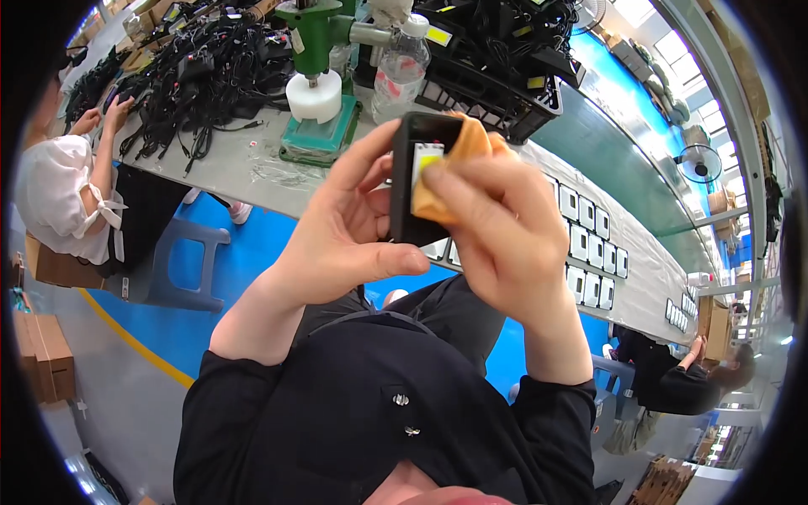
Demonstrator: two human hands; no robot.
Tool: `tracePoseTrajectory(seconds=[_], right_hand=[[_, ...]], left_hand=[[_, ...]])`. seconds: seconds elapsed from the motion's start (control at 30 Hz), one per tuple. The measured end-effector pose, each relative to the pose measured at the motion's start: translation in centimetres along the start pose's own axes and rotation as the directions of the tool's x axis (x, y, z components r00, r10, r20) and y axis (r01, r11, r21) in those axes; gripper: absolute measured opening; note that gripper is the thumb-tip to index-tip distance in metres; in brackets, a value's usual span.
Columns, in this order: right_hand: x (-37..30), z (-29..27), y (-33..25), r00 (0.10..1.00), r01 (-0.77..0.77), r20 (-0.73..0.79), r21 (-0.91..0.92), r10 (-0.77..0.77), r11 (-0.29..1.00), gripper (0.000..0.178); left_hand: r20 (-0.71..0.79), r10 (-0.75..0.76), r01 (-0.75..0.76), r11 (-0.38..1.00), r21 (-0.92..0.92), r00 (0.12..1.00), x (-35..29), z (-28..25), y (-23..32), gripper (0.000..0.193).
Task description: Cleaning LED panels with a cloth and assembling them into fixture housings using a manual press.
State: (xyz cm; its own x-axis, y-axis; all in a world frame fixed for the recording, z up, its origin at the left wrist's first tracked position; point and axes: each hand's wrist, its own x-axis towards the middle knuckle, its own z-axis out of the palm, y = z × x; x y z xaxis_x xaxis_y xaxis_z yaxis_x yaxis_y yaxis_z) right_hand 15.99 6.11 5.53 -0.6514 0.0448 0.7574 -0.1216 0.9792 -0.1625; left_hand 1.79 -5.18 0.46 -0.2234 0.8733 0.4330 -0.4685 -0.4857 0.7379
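In front of me my left hand (pixel 349 223) grips a small black box-shaped housing (pixel 401 189), fingers behind it and thumb along its lower end. Inside the housing shows a pale plate with a yellow patch (pixel 430 156). My right hand (pixel 505 223) pinches an orange-yellow cloth (pixel 469 151) and presses it into the housing's open side, over part of the yellow patch. The right fingers are slightly blurred. Beyond my hands stands a green press (pixel 313 38) with a white round head (pixel 314 97) above a green base (pixel 318 135).
A clear plastic bottle (pixel 401 67) stands beside the press. Black cables (pixel 210 80) heap at the left; a black crate (pixel 497 105) holds dark units. Rows of white-framed pieces (pixel 589 244) lie on the table at right. One person (pixel 71 202) sits left, another (pixel 673 383) far right.
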Motion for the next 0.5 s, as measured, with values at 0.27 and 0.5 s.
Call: tracePoseTrajectory(seconds=[0.27,0.5], right_hand=[[-0.2,0.0,0.2,0.998,0.024,-0.056,-0.094,-0.029,0.995,0.036],[-1.2,-0.9,-0.2,0.986,-0.113,-0.121,0.009,0.113,0.994,0.038]], left_hand=[[0.034,-0.086,0.088,0.995,-0.051,0.996,-0.4,-0.1,-1.2,0.102],[0.074,-0.14,0.141,0.99,-0.018,0.987,-0.9,-0.6,-1.1,0.101]])
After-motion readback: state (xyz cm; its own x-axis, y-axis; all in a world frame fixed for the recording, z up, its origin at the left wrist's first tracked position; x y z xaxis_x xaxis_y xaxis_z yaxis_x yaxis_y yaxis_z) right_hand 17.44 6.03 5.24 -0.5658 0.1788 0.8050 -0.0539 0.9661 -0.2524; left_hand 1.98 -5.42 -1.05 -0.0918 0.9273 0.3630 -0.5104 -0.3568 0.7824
